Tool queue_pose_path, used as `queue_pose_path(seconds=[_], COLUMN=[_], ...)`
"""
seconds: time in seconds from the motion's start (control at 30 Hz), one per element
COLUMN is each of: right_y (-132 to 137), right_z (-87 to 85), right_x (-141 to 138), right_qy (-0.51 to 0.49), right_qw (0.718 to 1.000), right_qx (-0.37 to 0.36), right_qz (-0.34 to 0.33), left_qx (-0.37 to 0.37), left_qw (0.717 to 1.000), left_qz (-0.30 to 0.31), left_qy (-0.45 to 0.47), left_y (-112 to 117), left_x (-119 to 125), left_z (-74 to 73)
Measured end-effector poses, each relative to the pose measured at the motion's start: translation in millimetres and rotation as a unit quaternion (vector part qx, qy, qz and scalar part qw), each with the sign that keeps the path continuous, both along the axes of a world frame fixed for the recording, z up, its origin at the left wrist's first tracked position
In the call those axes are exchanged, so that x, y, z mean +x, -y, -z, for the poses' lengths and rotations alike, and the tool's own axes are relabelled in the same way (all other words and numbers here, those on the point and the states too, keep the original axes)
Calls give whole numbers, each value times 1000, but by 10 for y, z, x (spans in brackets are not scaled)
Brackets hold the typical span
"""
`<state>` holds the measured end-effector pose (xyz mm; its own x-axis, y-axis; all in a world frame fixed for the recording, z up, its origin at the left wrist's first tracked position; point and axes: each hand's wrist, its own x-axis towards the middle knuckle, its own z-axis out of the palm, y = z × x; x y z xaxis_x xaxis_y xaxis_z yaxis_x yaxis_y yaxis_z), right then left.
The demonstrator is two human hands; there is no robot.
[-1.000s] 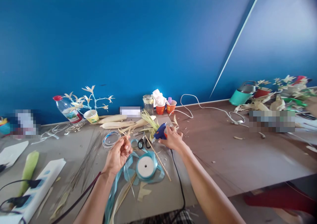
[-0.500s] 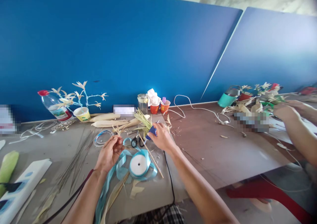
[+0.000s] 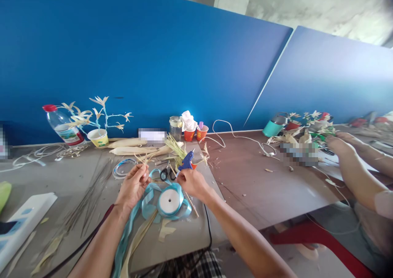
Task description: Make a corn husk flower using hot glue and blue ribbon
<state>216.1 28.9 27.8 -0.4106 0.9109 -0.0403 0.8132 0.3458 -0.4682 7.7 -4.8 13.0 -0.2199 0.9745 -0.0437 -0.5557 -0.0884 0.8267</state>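
My left hand [image 3: 135, 183] is closed in a pinch on a small pale corn-husk flower [image 3: 145, 159], its thin petals sticking up above the fingertips. My right hand [image 3: 193, 184] is lowered with its fingers drawn together; whatever they hold, if anything, is hidden. Just beyond it a blue glue gun [image 3: 186, 161] with an orange trigger rests against greenish husk strips [image 3: 175, 147], its nozzle pointing up and right. Black-handled scissors [image 3: 167, 173] lie between my hands. Closer to me is a spool of light blue ribbon [image 3: 170, 201], with loose loops around it.
Blue-wrapped branches with husk flowers stand in a yellow paper cup [image 3: 98, 139] beside a plastic bottle [image 3: 66, 128]. Dried husks [image 3: 132, 151], thin wires [image 3: 92, 188] and a white power strip [image 3: 27, 224] lie leftward. Red cups [image 3: 189, 135] stand behind. Another person's arms [image 3: 353, 159] reach in at right.
My right hand has come off the glue gun and moved down and left, leaving the gun on the husk strips. My left hand still holds the flower. The view has shifted slightly.
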Motion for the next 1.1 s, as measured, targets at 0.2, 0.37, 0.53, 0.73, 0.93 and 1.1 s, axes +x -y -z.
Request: queue_pose_path(seconds=[0.2,0.37,0.53,0.73,0.93,1.1], right_y=[-25,-40,-51,-84,-103,-79], right_z=[-22,9,40,119,184,145], right_x=[-70,-104,-104,-104,-78,-68], right_qy=[5,-4,2,-31,-75,-74], right_qw=[1000,998,998,999,997,997], right_qx=[28,62,63,32,29,34], right_qz=[-6,-16,-13,9,-3,-7], left_qx=[4,-6,-3,48,57,57], left_qw=[1000,1000,998,995,998,994], left_qz=[-1,5,-35,-33,29,89], left_qy=[-3,-15,-50,-80,-24,19], left_y=[6,54,62,50,95,122], left_x=[13,51,105,110,78,60], left_z=[-33,-81,-64,-8,-64,-99])
